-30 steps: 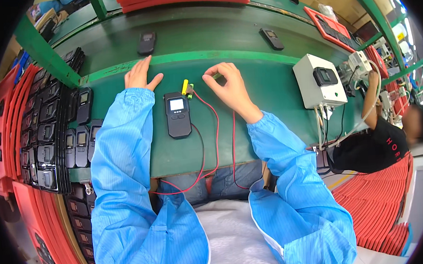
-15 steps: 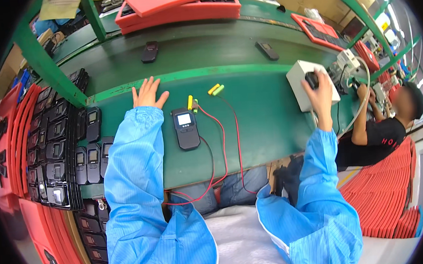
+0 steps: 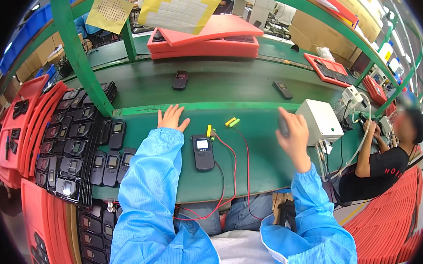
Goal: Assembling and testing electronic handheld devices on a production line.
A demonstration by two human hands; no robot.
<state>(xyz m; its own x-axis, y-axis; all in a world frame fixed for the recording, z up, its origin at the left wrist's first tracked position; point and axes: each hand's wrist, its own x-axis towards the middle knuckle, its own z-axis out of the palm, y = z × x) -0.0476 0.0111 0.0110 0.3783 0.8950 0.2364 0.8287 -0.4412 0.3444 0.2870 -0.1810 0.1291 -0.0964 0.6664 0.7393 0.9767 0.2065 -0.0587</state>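
My left hand (image 3: 172, 119) lies flat, fingers spread, on the green bench (image 3: 252, 163) by the raised green rail. Below it, a black handheld meter (image 3: 204, 159) rests face up with its small screen lit. Yellow and green battery-shaped pieces (image 3: 209, 130) at its top edge join a red wire (image 3: 235, 171). A second such pair (image 3: 232, 122) lies farther right on another red wire. My right hand (image 3: 296, 135), slightly blurred, is raised left of a white box (image 3: 323, 122), its fingers closed round a small dark object (image 3: 284, 126) whose kind I cannot make out.
Several more black meters (image 3: 112, 168) stand at the left beside stacked black trays (image 3: 72, 145). Two meters (image 3: 180, 80) lie beyond the rail. Red foam trays (image 3: 204, 49) sit at the back. A co-worker (image 3: 387, 160) in black is on the right, near hanging cables.
My right hand has lifted the dark object off the white box and carried it left. My left hand stays flat on the bench. The view has shifted, showing more of the far side.
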